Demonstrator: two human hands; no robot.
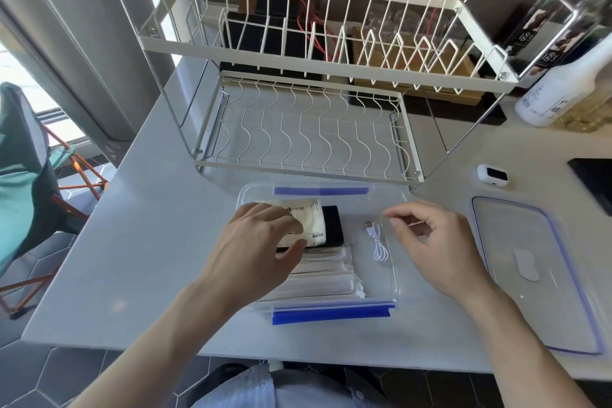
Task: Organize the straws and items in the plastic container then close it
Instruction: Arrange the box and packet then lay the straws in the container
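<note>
A clear plastic container (395,275) with blue latches stands open at the table's front. Inside lie a stack of paper-wrapped straws (326,278), a black box (332,225) with a white packet (314,215) on it, and a coiled white USB cable (377,242). My left hand (261,242) rests on the packet and black box, fingers curled around their near edge. My right hand (433,242) hovers over the container's right side, thumb and forefinger pinched on something thin that I cannot make out. The clear lid (530,275) lies flat on the table to the right.
A white wire dish rack (308,129) stands right behind the container. A small white device (492,175) and a dark slab (592,182) sit at the right. A white bottle (556,93) stands at the back right. A folding chair (23,159) is beyond the left edge.
</note>
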